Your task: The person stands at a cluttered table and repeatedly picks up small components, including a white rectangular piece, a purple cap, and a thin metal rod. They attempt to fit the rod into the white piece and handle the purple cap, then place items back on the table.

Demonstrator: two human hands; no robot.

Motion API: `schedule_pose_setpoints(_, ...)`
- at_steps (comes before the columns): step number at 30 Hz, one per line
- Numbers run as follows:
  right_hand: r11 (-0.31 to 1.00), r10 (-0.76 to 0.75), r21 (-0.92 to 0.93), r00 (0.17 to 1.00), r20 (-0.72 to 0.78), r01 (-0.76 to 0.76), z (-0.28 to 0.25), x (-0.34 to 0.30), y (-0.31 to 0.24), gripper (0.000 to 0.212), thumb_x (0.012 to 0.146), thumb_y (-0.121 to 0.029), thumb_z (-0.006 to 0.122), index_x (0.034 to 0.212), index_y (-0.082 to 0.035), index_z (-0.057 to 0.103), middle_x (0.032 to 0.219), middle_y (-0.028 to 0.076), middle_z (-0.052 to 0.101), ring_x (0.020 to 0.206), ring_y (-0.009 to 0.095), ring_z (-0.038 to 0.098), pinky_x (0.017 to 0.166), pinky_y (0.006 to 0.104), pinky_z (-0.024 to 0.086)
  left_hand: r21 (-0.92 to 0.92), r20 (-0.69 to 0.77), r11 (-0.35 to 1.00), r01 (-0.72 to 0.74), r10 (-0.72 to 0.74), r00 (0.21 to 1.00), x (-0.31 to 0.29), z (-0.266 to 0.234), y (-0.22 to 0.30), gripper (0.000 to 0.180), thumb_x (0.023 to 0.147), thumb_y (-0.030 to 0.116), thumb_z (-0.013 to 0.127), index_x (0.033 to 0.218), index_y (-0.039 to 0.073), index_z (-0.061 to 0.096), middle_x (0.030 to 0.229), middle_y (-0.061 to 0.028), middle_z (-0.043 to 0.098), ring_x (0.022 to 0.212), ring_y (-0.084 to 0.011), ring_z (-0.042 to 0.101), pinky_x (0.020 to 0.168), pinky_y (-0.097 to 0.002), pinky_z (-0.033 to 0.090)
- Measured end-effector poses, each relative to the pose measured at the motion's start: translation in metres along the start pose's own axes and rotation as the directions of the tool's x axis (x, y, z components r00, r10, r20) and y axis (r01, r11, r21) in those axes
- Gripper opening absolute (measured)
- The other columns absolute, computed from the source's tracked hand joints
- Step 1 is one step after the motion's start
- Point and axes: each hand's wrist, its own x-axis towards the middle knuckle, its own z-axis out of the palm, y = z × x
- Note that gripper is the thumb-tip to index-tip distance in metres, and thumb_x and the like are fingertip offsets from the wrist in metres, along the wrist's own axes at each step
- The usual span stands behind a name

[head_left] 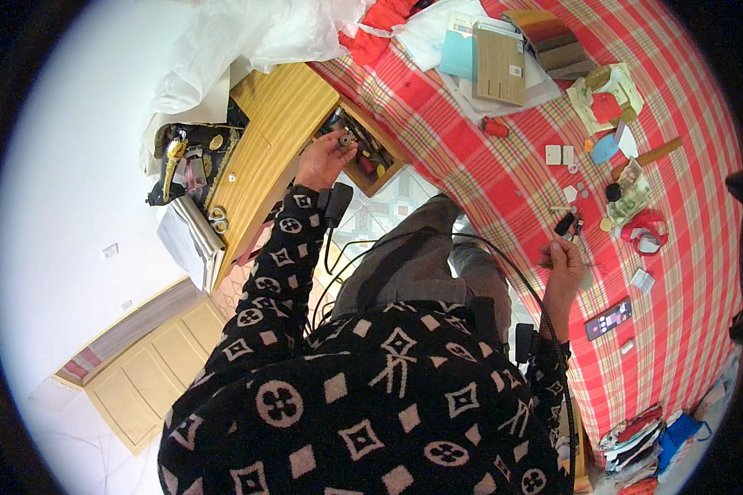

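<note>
At the open wooden drawer point(395, 168) my left hand point(320, 162) is closed, fingertips pinching a small round metal part point(346, 141). The drawer under that hand holds assorted small items, among them a yellow one point(380, 169) and dark tool-like pieces. My right hand point(562, 266) hovers at or just over the red plaid bed cover point(495, 177), thumb and fingers pressed together. Whatever it pinches, if anything, is too small to make out. Just beyond its fingertips lie small black objects point(565, 223).
A wooden sewing table point(276, 103) carries a black-and-gold sewing machine point(176, 157) and scissors point(218, 219). On the bed are a phone point(608, 319), a red thread spool point(494, 127), a wooden ruler point(659, 153), banknotes point(633, 195) and a brown book point(499, 66). A black cable point(504, 252) crosses my lap.
</note>
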Motion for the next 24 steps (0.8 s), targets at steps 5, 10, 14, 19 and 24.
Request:
schedule_pose_setpoints(5,1.000,0.007,-0.008,1.000,-0.021,-0.007,0.001,-0.003,0.000,0.016,0.095,-0.008,0.060,0.107,-0.001,0.067,0.081,0.003,0.061,0.070,0.012,0.058,0.062,0.0257,0.050,0.098,0.006,0.995,-0.009,0.008,1.000,-0.008,0.003,0.002,0.024,0.097,0.004,0.057,0.119,-0.003,0.058,0.104,-0.0142,0.066,0.097,-0.0261,0.064,0.089,-0.0365,0.055)
schedule_pose_setpoints(10,0.999,0.028,0.021,1.000,0.005,-0.028,0.000,-0.003,0.005,0.017,0.095,-0.008,0.061,0.110,-0.002,0.066,0.085,0.003,0.061,0.071,0.012,0.058,0.061,0.0256,0.050,0.505,0.000,0.855,-0.118,0.136,0.991,-0.034,0.012,0.007,0.024,0.092,0.002,0.063,0.115,-0.005,0.063,0.101,-0.0117,0.070,0.086,-0.0219,0.067,0.081,-0.0334,0.056)
schedule_pose_setpoints(14,0.998,0.029,0.046,0.999,0.041,-0.031,0.000,-0.003,0.010,0.017,0.095,-0.009,0.061,0.110,-0.002,0.066,0.087,0.004,0.061,0.073,0.012,0.059,0.061,0.0260,0.051,0.876,0.093,0.448,-0.181,0.212,0.973,-0.042,0.022,0.001,0.022,0.085,0.002,0.069,0.106,-0.005,0.069,0.095,-0.0092,0.072,0.081,-0.0203,0.068,0.075,-0.0308,0.055)
schedule_pose_setpoints(19,0.998,0.056,0.024,0.998,-0.029,-0.055,0.005,-0.007,0.014,0.011,0.095,-0.010,0.062,0.102,-0.002,0.066,0.084,0.004,0.065,0.071,0.012,0.061,0.061,0.0263,0.052,0.927,0.374,-0.077,-0.367,0.271,0.887,-0.038,0.029,-0.023,0.025,0.071,0.009,0.073,0.095,0.010,0.076,0.091,-0.0165,0.071,0.084,-0.0328,0.069,0.077,-0.0385,0.055)
schedule_pose_setpoints(24,0.998,0.069,0.004,0.997,0.034,-0.069,0.010,-0.008,0.010,0.012,0.097,-0.012,0.058,0.096,-0.001,0.064,0.081,0.004,0.065,0.068,0.011,0.062,0.061,0.0261,0.052,0.835,0.446,-0.427,-0.346,0.157,0.881,-0.033,0.034,-0.044,0.016,0.073,0.012,0.066,0.087,0.012,0.074,0.085,-0.0127,0.068,0.095,-0.0349,0.060,0.079,-0.0500,0.043)
